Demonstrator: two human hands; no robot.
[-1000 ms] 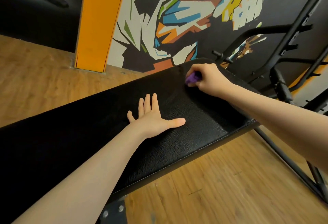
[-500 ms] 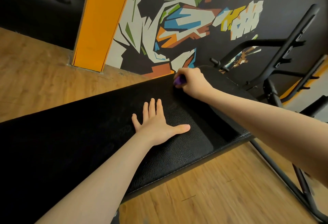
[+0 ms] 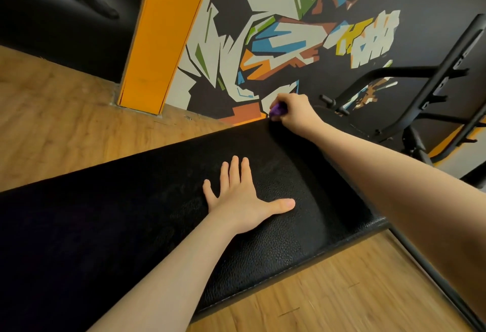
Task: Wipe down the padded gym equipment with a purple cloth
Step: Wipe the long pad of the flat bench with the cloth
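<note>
— What has changed on the bench since a second ago?

— The right hand (image 3: 294, 113) has travelled. A second ago it was rubbing the pad a little way in from the far edge; now it sits right at the far edge of the black padded bench (image 3: 131, 226), fingers curled round the purple cloth (image 3: 277, 110), which pokes out of the fist on the side towards the mural (image 3: 276, 42). The cloth is touching the pad's rim, or very nearly; from here I can't quite tell, since the fist hides most of it.

— And the other hand?

— The left hand (image 3: 239, 200) has stayed put. It lies flat on the middle of the pad, fingers straight and together, thumb spread wide towards the near edge (palm down, holding nothing).

— Anything else different?

— Only the look of the room: more of the mural shows above the pad than before, and the orange pillar (image 3: 163, 42) reaches higher in view. The black metal rack (image 3: 434, 89) stands at the right, beyond the pad's end, as it did.

— Any bins, buckets, trays about?

— What I see is the wooden floor (image 3: 52, 121) on both sides of the bench and a dark padded surface (image 3: 39, 16) in the far left corner.
</note>
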